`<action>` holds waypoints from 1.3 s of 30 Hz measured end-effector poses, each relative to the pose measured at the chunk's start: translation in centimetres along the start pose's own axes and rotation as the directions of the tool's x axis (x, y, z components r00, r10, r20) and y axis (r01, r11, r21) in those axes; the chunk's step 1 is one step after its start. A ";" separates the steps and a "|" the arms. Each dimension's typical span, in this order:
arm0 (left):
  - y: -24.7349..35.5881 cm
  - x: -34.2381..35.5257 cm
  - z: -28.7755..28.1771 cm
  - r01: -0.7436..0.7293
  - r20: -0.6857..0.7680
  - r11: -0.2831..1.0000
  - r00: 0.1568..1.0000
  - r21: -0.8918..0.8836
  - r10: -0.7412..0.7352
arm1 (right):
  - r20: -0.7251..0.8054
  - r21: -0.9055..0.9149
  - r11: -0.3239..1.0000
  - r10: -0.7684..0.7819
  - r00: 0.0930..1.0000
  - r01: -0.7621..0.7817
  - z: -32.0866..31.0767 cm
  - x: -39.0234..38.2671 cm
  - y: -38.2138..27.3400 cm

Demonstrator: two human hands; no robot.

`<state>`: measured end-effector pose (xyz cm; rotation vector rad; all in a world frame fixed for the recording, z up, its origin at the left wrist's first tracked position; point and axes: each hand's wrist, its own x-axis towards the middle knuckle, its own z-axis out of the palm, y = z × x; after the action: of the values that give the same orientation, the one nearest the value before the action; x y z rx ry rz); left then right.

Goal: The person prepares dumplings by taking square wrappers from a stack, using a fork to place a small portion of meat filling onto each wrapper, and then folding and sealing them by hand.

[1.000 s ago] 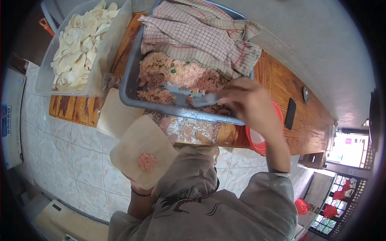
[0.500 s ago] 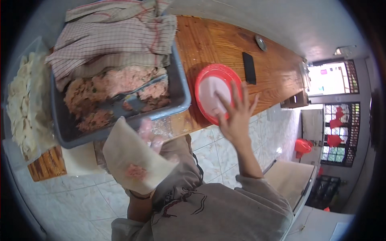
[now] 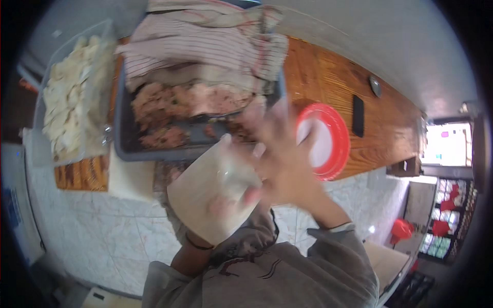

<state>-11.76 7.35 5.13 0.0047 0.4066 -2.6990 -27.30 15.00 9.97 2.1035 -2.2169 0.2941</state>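
My left hand supports a thin, pale dough wrapper, which hides most of the hand. A small lump of pink minced filling lies on the wrapper, blurred. Beside the wrapper's right edge, my right hand is smeared by motion, its fingers spread and seemingly holding nothing. It passes between the wrapper and a red-rimmed bowl with whitish contents. Behind both hands, a grey tub holds pink minced filling flecked with green, partly covered by a checked cloth.
At the left stands a clear plastic box full of pale folded dumplings. A dark phone-like slab and a small metal lid-like disc lie on the wooden table. Tiled floor shows below the table edge.
My right hand has left the red-rimmed bowl and moved left to the wrapper. The wrapper is now lifted and tilted differently in my left hand. The whole view has shifted.
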 end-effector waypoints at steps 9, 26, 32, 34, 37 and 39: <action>1.0 -2.1 0.6 -0.172 0.047 0.985 0.984 0.027 0.171 | -0.365 -0.120 0.975 -0.220 0.905 0.189 -0.7 5.2 0.1; 1.3 -3.5 -0.1 -0.261 0.140 0.921 0.940 -0.290 0.311 | -0.569 0.291 0.784 -0.319 0.758 0.549 -2.8 5.8 -7.0; 1.9 -2.6 3.2 -0.316 0.148 0.940 0.931 -0.128 0.334 | -0.273 0.344 0.653 -0.618 0.737 0.675 -2.2 1.6 -8.2; 2.2 -2.8 3.1 -0.310 0.114 0.950 0.944 -0.031 0.311 | -0.241 0.437 0.646 -0.586 0.774 0.626 -2.3 2.2 -7.4; 2.6 -2.5 1.2 -0.279 0.195 0.945 0.950 0.171 0.246 | -0.225 0.602 0.684 -0.351 0.909 0.413 -2.5 3.8 -5.5; 2.1 -1.7 0.1 -0.287 0.354 0.958 0.894 -0.015 0.274 | -0.300 0.749 0.643 0.111 0.948 0.161 -2.0 4.1 -5.1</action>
<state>-9.37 6.13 4.73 -0.3775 0.2230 -2.3545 -22.65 11.12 13.14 2.1435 -2.0313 1.7277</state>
